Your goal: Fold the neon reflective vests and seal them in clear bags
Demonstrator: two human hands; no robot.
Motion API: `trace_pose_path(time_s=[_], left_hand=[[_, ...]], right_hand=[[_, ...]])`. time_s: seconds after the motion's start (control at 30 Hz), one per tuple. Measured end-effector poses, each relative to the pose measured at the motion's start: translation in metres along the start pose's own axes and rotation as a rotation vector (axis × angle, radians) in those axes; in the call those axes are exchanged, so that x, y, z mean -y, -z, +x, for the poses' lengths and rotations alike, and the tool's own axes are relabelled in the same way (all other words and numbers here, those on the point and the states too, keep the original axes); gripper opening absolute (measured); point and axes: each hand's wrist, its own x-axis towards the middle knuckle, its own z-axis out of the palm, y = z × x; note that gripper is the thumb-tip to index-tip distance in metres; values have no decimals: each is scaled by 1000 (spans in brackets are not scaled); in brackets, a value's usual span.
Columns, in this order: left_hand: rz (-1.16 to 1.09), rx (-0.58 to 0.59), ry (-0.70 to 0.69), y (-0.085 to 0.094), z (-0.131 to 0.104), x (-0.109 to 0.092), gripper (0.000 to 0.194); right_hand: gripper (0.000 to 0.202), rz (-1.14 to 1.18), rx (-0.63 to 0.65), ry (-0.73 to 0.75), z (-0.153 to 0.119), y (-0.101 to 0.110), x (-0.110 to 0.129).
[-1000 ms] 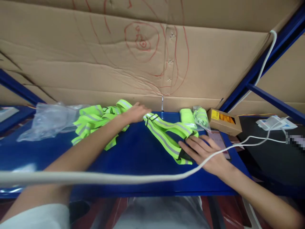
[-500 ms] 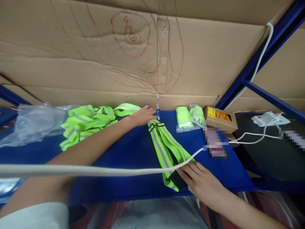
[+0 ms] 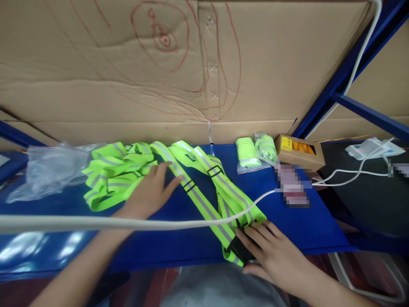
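A lime-yellow reflective strap harness (image 3: 204,207) with grey stripes and black slide buckles lies stretched across the blue table. At its near end, my right hand (image 3: 271,253) has its fingers over a black piece of the harness, thumb below, gripping it. My left hand (image 3: 150,194) has thumb and fingers apart, with the fingertips at the edge of the harness's left strap; whether they touch it I cannot tell. Beside that hand, to the left, sits a loose heap of similar reflective straps (image 3: 111,168).
Clear plastic bags (image 3: 54,170) lie at the left. Two bagged lime rolls (image 3: 248,153) and a cardboard box (image 3: 300,153) with orange contents stand at the back right, near a blurred-out object (image 3: 292,185). A white cable (image 3: 111,224) crosses in front of the view. Cardboard (image 3: 271,64) closes the back.
My left hand has come back from the harness's far end, nearer and to the left, its fingers apart. The straps there are now spread apart. My right hand stays at the near end.
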Motion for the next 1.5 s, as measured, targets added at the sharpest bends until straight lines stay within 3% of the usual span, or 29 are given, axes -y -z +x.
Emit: trace_pose_path(time_s=[0.1,0.2,0.33,0.43,0.5,0.53,0.6,0.63,0.7,0.8,0.97,1.2,1.5], left_hand=[[-96,80,-18,-43,-11,-8,67],[-162,114,-100,-70,8,-16,63],[-291,52,-164,-71,40,-25,50],[-343,-112,-150,-61,39,-48,42],[-404,-163,-318,-54,27,-74,39],[-435,-119,-491,-52,20,-88,40],[-469,62,-836,-51,9,-114,49],[-484,145,-941,-52,7,-124,53],[-504,250,-1008,-57,6,-135,56],[-461,275,-987,-67,12,-131,48],[-343,197,-1029,-73,20,-114,34],[-321,180,-898,-68,24,-105,47],[-248,134,-970,-79,40,-90,34]], right_hand=[[65,17,-9,16,-5,1,3],[67,27,-16,8,-11,-1,6],[66,20,-19,-39,-16,-6,12],[66,13,-23,-74,-18,-9,15],[66,5,-23,-85,-19,-10,17],[65,0,-25,-87,-20,-9,18],[66,-5,-31,-88,-22,-9,20],[67,-7,-33,-88,-23,-9,21],[67,-18,-34,-89,-25,-10,22],[68,-29,-40,-79,-28,-12,22],[58,-52,-25,-4,-29,-18,15],[42,-114,-16,104,-29,-17,7],[42,-156,26,225,-22,3,8]])
